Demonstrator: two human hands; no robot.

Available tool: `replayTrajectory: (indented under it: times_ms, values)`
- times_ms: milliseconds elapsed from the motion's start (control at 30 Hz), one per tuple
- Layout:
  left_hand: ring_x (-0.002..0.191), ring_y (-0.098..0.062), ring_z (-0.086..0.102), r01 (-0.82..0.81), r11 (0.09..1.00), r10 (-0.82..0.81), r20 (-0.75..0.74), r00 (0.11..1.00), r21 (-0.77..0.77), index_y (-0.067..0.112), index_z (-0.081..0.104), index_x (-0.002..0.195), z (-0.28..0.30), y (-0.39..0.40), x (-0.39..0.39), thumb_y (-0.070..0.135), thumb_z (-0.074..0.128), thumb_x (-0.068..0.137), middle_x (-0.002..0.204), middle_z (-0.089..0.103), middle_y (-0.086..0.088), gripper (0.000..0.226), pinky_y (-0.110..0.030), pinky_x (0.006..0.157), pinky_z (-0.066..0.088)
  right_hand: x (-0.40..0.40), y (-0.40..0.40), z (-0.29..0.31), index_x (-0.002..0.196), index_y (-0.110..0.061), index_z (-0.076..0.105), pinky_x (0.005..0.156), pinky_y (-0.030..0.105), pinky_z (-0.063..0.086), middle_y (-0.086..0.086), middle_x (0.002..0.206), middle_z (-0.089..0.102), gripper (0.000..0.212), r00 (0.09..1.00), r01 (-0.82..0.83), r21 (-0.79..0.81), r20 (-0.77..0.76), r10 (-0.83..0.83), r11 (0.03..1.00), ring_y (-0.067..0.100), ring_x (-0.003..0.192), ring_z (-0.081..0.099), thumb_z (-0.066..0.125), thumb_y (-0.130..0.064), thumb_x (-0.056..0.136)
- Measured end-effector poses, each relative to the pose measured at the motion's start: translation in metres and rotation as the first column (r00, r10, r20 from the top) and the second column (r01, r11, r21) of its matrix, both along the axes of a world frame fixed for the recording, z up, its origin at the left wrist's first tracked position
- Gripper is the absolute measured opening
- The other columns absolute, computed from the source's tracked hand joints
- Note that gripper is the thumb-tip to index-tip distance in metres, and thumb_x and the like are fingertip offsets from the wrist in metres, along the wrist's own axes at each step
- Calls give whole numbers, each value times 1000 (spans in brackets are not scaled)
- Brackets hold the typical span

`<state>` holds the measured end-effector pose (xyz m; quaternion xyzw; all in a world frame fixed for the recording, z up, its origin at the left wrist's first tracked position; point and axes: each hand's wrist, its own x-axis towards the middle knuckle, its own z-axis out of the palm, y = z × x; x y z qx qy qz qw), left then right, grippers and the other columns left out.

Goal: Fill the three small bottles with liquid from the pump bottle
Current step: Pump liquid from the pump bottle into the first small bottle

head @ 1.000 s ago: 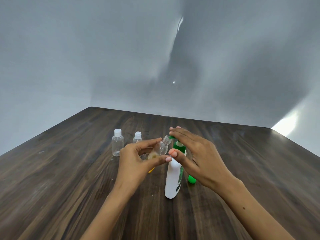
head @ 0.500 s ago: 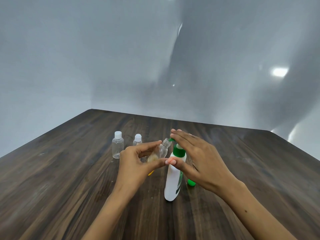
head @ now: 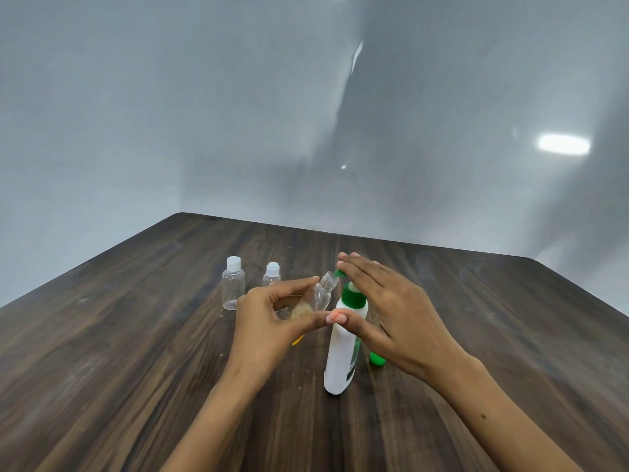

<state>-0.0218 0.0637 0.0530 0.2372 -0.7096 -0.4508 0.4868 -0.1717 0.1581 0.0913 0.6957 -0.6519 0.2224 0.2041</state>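
So the left hand [head: 269, 321] is pinching an uncapped small bottle [head: 318, 296] between thumb and fingers, tilted so its open neck points up at the green spout [head: 338, 273] of the pump bottle [head: 342, 349]. There's a bit of yellowish liquid sitting in the low end, down by the thumb. The right hand [head: 391, 311] lies flat over the pump head, fingers straight and not wrapped around anything, thumb against the side of the pump bottle just next to the left thumb.

What could go wrong, as I see it: the neck is tiny and the spout tip is only just beside it, and I can't tell if it's actually lined up inside the opening. A hard press would probably squirt past the rim onto the table [head: 136, 369]. The pump bottle is also tall and only steadied by that one thumb, so a push that's a bit off-centre could tip it toward the held bottle. And it's held pretty loosely at a steep tilt, so liquid could run back out if it leans further.

Beyond the left fingers, two capped bottles [head: 233, 287] [head: 271, 274] stand on the table, looking empty. Under the right palm there's a green cap [head: 377, 358], and something small and yellow [head: 297, 340] peeks out below the left hand.
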Motion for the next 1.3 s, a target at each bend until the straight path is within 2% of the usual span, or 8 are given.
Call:
replayTrajectory:
  times_ms: [200,300,433,600,767,1000,1167,1300]
  values:
    - [94,6,66,-10,1000,10,1,1000,1,27,74,107,1,-1,1,56,78,43,102,74,13,70,-15,84,53,0,-4,0,136,-16,48,108,32,29,-2,142,45,87,1000,3,-16,30,-2,1000,12,134,36,13,-76,85]
    - [97,2,68,1,1000,-1,-10,1000,22,25,75,107,1,-2,0,56,79,43,102,74,11,71,-25,89,55,-1,-5,-2,135,-16,50,108,32,33,-3,141,47,82,1000,1,-26,18,-1,1000,11,133,38,18,-74,86]
    - [99,0,67,4,1000,-4,-3,1000,18,26,74,108,0,-2,-1,57,79,43,105,74,10,72,-30,91,55,-1,-3,1,136,-16,49,108,28,27,-4,143,45,91,999,-14,-27,36,15,1000,9,134,35,9,-78,83]
    - [97,2,68,13,999,-13,-4,1000,34,26,74,108,-2,-2,-1,51,81,42,101,74,12,71,-25,89,55,-1,-2,1,136,-19,49,107,24,24,-6,143,44,91,995,-12,-47,96,17,999,3,133,31,8,-80,82]
    - [97,2,67,20,1000,-20,5,1000,15,25,73,110,-4,-2,-1,57,78,41,104,74,11,76,-19,87,54,2,-4,-3,132,-16,54,107,33,35,-3,138,50,88,990,-16,-64,137,24,998,10,132,39,13,-77,84]
    - [96,4,67,2,1000,-2,0,1000,5,27,74,107,-3,-3,0,51,82,43,102,74,12,69,-15,85,53,-2,-2,0,141,-23,42,110,27,21,-9,147,35,94,995,1,-18,99,1,1000,2,136,23,4,-82,78]
    - [95,5,67,8,1000,-8,-4,1000,3,26,74,108,-2,-2,-1,56,78,41,102,74,12,73,-13,83,53,3,-3,-3,135,-16,50,108,33,32,-3,142,46,91,994,-10,-45,112,15,999,10,134,35,10,-79,82]
    - [95,5,67,4,1000,-4,3,1000,-10,26,74,108,-1,-1,-2,56,77,41,103,74,11,74,-14,84,53,0,-1,0,137,-16,48,108,27,25,-3,143,43,92,997,-12,-36,76,15,999,7,134,32,8,-78,83]
